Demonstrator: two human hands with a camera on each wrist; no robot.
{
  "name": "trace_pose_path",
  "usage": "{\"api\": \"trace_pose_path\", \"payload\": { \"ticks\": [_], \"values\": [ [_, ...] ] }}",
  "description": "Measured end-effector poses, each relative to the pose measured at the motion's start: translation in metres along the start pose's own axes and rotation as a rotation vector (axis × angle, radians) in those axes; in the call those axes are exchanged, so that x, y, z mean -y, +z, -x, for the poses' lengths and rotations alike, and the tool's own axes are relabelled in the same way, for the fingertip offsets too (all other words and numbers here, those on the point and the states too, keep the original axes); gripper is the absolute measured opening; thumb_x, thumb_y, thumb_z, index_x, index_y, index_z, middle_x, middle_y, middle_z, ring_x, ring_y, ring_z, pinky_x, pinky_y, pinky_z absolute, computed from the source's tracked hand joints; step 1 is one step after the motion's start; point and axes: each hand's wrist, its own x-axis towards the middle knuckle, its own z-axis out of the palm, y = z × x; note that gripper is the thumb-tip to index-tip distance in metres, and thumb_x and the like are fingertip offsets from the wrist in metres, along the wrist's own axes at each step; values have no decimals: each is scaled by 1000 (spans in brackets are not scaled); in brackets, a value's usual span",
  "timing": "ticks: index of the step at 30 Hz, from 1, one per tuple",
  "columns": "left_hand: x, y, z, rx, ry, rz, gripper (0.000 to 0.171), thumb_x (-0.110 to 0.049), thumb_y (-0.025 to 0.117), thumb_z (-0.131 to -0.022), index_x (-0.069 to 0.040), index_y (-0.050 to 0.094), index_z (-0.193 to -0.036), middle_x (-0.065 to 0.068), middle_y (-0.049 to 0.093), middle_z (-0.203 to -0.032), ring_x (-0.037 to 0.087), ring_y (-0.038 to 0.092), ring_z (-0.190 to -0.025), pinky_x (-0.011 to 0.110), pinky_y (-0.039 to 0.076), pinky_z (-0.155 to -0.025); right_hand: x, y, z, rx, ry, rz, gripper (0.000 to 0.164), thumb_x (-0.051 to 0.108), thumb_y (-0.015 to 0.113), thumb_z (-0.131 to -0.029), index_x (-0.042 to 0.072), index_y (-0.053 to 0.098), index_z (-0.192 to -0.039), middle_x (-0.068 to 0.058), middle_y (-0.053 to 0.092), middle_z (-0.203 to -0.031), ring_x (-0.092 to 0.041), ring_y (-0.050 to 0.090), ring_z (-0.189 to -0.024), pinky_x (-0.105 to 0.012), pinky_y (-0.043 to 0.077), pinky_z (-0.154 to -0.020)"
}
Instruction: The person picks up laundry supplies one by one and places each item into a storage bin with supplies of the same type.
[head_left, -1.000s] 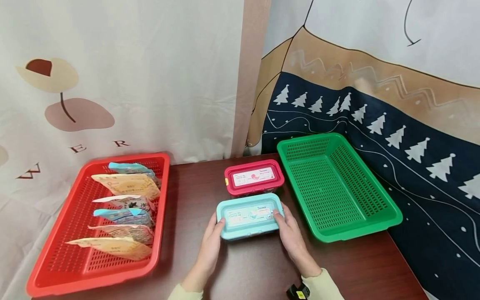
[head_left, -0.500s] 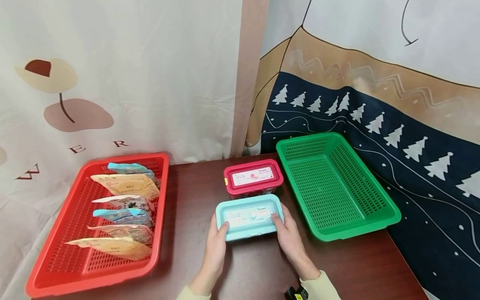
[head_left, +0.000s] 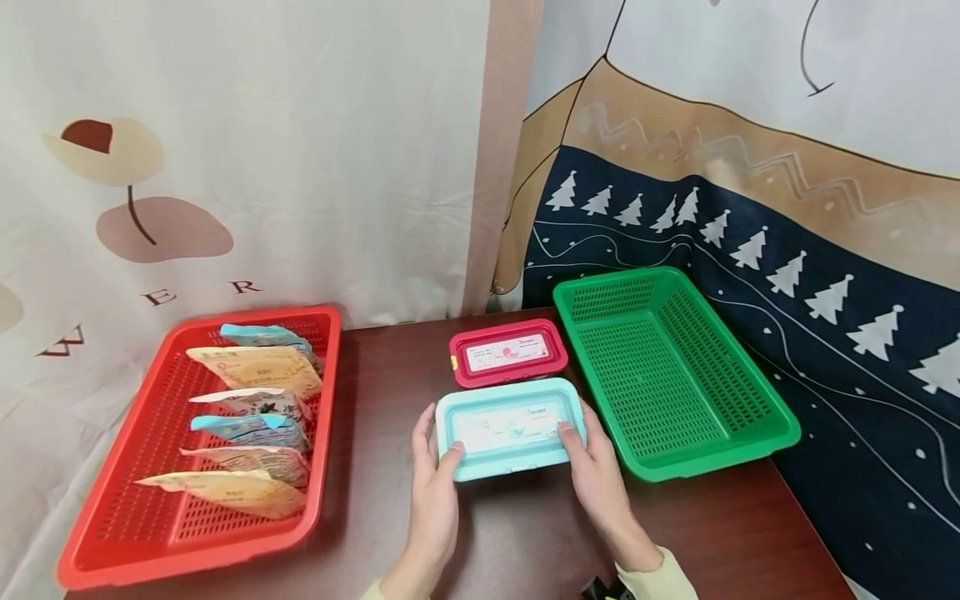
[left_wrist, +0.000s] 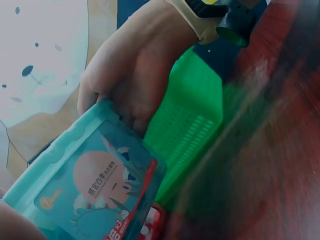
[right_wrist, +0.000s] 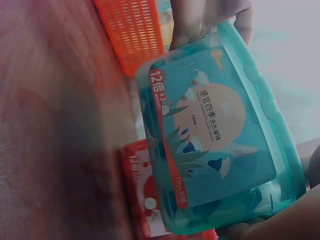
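Both hands grip a light-blue box of laundry pods [head_left: 510, 429] by its short ends, thumbs on the lid. My left hand [head_left: 435, 492] holds its left end and my right hand [head_left: 600, 475] its right end. In both wrist views the box hangs above the table, its see-through side bearing a printed label [right_wrist: 212, 127]. Right behind it, a red box of laundry pods [head_left: 510, 354] stands on the table, its front partly covered by the blue one in the head view.
A green plastic basket [head_left: 667, 472] stands to the right on the dark wooden table [head_left: 382, 375]. At left is a red basket [head_left: 191, 575] with several upright packets [head_left: 255, 371]. Printed curtains [head_left: 360, 167] hang behind the table.
The blue box has risen off the table toward the camera, and its lid looks larger and a little further right. Both hands have moved with it, keeping their grip. The baskets stay put.
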Motion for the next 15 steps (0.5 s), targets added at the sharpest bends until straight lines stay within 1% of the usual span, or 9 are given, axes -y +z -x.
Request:
{"api": "trace_pose_path", "payload": {
  "ticks": [1, 2, 4, 8, 12, 15],
  "values": [
    [-2, 2, 1, 5, 15, 22, 63, 3, 45, -103, -11, 23, -160, 11, 31, -164, 26, 35, -143, 19, 43, -101, 2, -1, 0, -3, 2, -2, 54, 12, 48, -109, 1, 33, -160, -17, 51, -151, -26, 50, -130, -14, 39, -101],
    [-4, 4, 2, 14, 34, 37, 61, 3, 45, -103, -10, 25, -159, 11, 35, -161, 26, 38, -140, 19, 46, -99, 4, -3, 0, -5, 1, -8, 54, 12, 48, -109, 2, 33, -160, -17, 51, -151, -25, 49, -131, -14, 38, -101],
    [-7, 8, 4, 39, 64, 49, 61, 4, 45, -102, -9, 25, -158, 13, 39, -157, 27, 42, -134, 21, 48, -96, 7, -6, 1, -8, 0, -16, 53, 11, 47, -109, 2, 33, -160, -17, 51, -150, -25, 48, -132, -13, 37, -101],
    [-13, 15, 7, 117, 107, 20, 67, 0, 47, -103, -13, 19, -163, 13, 37, -155, 27, 43, -132, 24, 49, -97, 17, -16, 2, -12, -11, -27, 53, 12, 46, -110, 2, 33, -160, -17, 51, -151, -24, 47, -134, -10, 36, -101],
    [-19, 27, 10, 212, 185, 19, 74, 0, 49, -102, -14, 13, -165, 13, 33, -158, 29, 41, -134, 25, 49, -99, 31, -32, 4, -21, -21, -18, 53, 14, 46, -110, 4, 32, -160, -19, 53, -148, -15, 53, -127, -11, 38, -100],
    [-24, 39, 10, 283, 233, 45, 80, 3, 50, -99, -15, 10, -166, 14, 32, -158, 31, 41, -135, 26, 52, -98, 41, -46, 3, -20, -30, 4, 52, 16, 45, -111, 5, 32, -161, -20, 53, -147, -8, 55, -120, -11, 41, -97]
  ]
}}
